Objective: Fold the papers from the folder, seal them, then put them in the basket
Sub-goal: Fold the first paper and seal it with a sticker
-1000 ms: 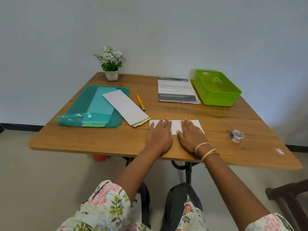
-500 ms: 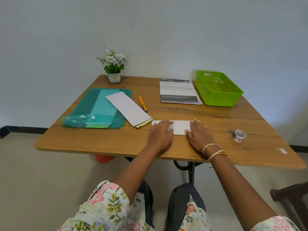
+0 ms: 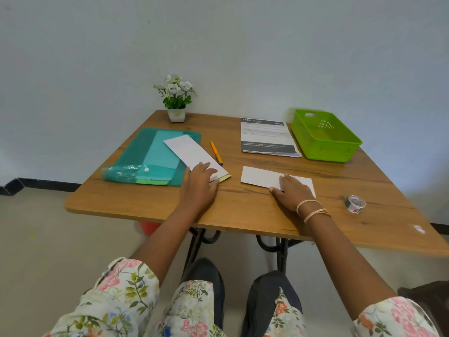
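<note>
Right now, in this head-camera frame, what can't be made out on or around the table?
- Printed sheet: body text too small to read.
- Long folded paper: near end covered by the left hand.
- Short folded paper: right part hidden under the right hand.
- Tape roll: pattern blurred.
- Red object below: hidden by the table edge.

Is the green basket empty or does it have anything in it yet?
Empty: the green basket shows only its bare perforated floor, no papers inside.
</note>
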Demonstrator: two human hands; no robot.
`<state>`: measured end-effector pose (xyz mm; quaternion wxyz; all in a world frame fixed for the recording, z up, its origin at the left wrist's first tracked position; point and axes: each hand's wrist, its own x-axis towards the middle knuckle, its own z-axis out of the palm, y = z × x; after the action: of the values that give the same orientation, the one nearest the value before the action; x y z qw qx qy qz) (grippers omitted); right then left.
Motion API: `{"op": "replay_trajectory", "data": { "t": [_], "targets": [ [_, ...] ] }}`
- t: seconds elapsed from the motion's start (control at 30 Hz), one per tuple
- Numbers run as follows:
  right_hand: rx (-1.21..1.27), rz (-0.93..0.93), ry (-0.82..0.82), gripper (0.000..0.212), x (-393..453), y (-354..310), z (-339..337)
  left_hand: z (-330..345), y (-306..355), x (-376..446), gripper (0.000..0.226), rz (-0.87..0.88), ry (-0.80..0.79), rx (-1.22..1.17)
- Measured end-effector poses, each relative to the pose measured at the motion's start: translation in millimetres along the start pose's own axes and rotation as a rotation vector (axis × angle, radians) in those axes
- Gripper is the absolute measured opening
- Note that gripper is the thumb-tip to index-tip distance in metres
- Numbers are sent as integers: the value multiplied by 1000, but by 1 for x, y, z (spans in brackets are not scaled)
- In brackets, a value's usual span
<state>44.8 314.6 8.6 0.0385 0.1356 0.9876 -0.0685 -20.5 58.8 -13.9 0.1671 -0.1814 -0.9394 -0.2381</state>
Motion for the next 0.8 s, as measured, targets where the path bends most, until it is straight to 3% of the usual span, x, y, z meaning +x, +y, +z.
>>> {"op": "replay_trajectory", "data": {
  "t": [0.1,0.17,0.33,0.47,0.63,0.8],
  "targets": [
    [-21,39,40,70,4,-10,-7,-5,-8,5,49,-35,-190,14],
    [-25,74,38,76,9,-16,-11,-6,-10,6,52,-69,-230,18],
    [-17,47,24,68,23,-20,-19,-6,-11,7,44,-80,-147,-111],
    [131,46,-99,88,35,-11,-33,-2,-11,10,37,-72,-132,32],
    [200,75,-233,71,38,-10,-41,0,-8,11,46,-91,-169,95],
    [180,106,-265,46,38,-16,-39,-1,-9,21,45,-89,-204,158]
  ]
}}
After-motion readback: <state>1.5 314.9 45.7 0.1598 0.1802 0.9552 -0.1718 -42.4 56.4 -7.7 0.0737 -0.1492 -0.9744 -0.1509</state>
